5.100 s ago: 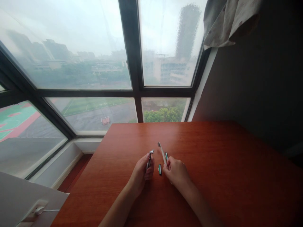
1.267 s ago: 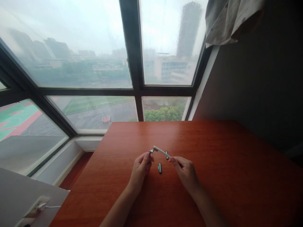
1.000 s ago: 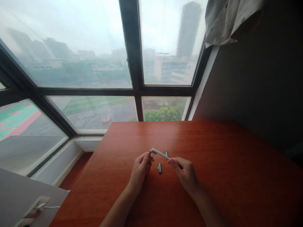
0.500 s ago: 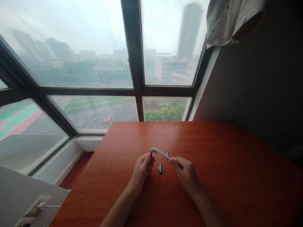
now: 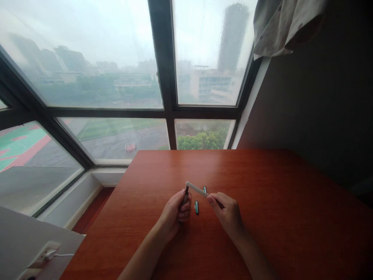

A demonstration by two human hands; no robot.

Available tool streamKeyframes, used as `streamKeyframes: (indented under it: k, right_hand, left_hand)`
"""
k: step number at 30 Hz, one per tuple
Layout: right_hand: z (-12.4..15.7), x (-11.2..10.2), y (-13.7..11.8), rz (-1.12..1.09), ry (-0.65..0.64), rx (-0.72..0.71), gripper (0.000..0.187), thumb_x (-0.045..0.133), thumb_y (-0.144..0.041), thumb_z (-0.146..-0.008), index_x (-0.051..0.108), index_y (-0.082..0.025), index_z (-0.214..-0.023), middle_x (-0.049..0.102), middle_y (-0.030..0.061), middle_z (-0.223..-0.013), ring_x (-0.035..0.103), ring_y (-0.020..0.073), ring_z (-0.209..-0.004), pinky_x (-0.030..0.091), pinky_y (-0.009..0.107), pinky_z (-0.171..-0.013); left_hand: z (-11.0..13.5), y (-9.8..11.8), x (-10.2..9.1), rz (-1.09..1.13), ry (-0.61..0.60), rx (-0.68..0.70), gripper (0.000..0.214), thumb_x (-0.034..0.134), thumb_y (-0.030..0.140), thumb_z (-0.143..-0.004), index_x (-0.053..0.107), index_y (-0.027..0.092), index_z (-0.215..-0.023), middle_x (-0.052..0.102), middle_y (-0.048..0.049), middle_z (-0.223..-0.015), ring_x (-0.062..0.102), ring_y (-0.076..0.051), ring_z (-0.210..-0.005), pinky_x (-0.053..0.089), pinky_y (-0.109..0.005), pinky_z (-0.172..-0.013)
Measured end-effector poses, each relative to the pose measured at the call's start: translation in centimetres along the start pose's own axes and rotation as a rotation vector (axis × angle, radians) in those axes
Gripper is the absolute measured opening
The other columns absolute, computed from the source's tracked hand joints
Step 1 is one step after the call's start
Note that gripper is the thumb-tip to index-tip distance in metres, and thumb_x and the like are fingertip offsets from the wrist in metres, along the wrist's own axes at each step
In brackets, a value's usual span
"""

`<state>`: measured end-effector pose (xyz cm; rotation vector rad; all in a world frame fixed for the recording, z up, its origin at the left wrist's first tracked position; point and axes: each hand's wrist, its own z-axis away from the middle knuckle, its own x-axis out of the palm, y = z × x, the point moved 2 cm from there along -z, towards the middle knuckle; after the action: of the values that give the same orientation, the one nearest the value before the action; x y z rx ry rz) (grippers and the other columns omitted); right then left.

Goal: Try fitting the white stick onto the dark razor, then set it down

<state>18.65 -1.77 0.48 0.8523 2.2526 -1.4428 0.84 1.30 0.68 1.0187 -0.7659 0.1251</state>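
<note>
Head view: a pale toothbrush (image 5: 197, 189) at the tip of a dark razor handle (image 5: 185, 196), over a glossy wooden table (image 5: 262, 190)

The person's left hand (image 5: 174, 212) has its fingers curled closed around the slim, near-upright razor handle, whose tip rises above the thumb; the right hand (image 5: 227, 208) pinches the straight, smooth toothbrush between thumb and forefinger, slanting it up leftward, its bristles too small to make out; on the red-brown grain lie two oblong black-and-green razor cartridges, the nearer cartridge (image 5: 196, 207) between the hands, the farther cartridge (image 5: 205, 189) partly hidden behind the toothbrush
</note>
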Motion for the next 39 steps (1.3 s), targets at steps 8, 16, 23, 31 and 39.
streamKeyframes:
  k: [8, 16, 23, 31, 39]
  right_hand:
    - [-0.06, -0.17, 0.39, 0.010, 0.002, 0.023, 0.035, 0.046, -0.041, -0.093, 0.070, -0.019, -0.081, 0.060, 0.0029, -0.064, 0.054, 0.0148, -0.058, 0.037, 0.024, -0.057]
    - [-0.08, -0.34, 0.20, -0.052, 0.015, 0.040, 0.033, 0.047, -0.041, -0.093, 0.070, -0.020, -0.082, 0.063, 0.0038, -0.068, 0.057, 0.0159, -0.061, 0.038, 0.025, -0.058]
    - [-0.15, -0.29, 0.35, -0.070, 0.011, 0.059, 0.032, 0.047, -0.039, -0.093, 0.069, -0.019, -0.081, 0.065, 0.0047, -0.070, 0.057, 0.0167, -0.063, 0.039, 0.025, -0.060]
    - [-0.05, -0.10, -0.02, -0.163, -0.041, 0.047, 0.032, 0.048, -0.038, -0.092, 0.069, -0.018, -0.079, 0.063, 0.0026, -0.067, 0.055, 0.0151, -0.060, 0.037, 0.024, -0.056]
    - [-0.04, -0.17, -0.01, -0.192, -0.035, 0.067, 0.032, 0.049, -0.038, -0.092, 0.070, -0.018, -0.079, 0.066, 0.0034, -0.069, 0.058, 0.0158, -0.061, 0.038, 0.024, -0.056]
  left_hand:
    - [-0.01, 0.08, -0.14, 0.135, -0.056, -0.031, 0.027, 0.055, 0.042, -0.085, 0.049, 0.017, -0.080, 0.025, 0.0098, -0.052, 0.015, -0.003, -0.038, 0.010, -0.013, -0.036]
    - [-0.21, 0.05, -0.55, 0.154, -0.077, -0.013, 0.025, 0.053, 0.040, -0.088, 0.050, 0.016, -0.081, 0.026, 0.0091, -0.052, 0.016, -0.003, -0.039, 0.011, -0.013, -0.036]
    - [-0.09, 0.39, -0.53, 0.191, -0.113, 0.042, 0.026, 0.053, 0.041, -0.088, 0.051, 0.016, -0.081, 0.026, 0.0093, -0.052, 0.014, -0.002, -0.039, 0.011, -0.013, -0.036]
    - [-0.11, 0.10, -0.16, 0.048, -0.061, 0.018, 0.028, 0.052, 0.044, -0.087, 0.050, 0.017, -0.080, 0.029, 0.0090, -0.050, 0.015, -0.003, -0.039, 0.011, -0.014, -0.037]
    - [-0.13, 0.16, -0.03, -0.035, -0.015, 0.061, 0.030, 0.054, 0.047, -0.084, 0.048, 0.018, -0.079, 0.029, 0.0094, -0.050, 0.014, -0.004, -0.039, 0.009, -0.015, -0.037]
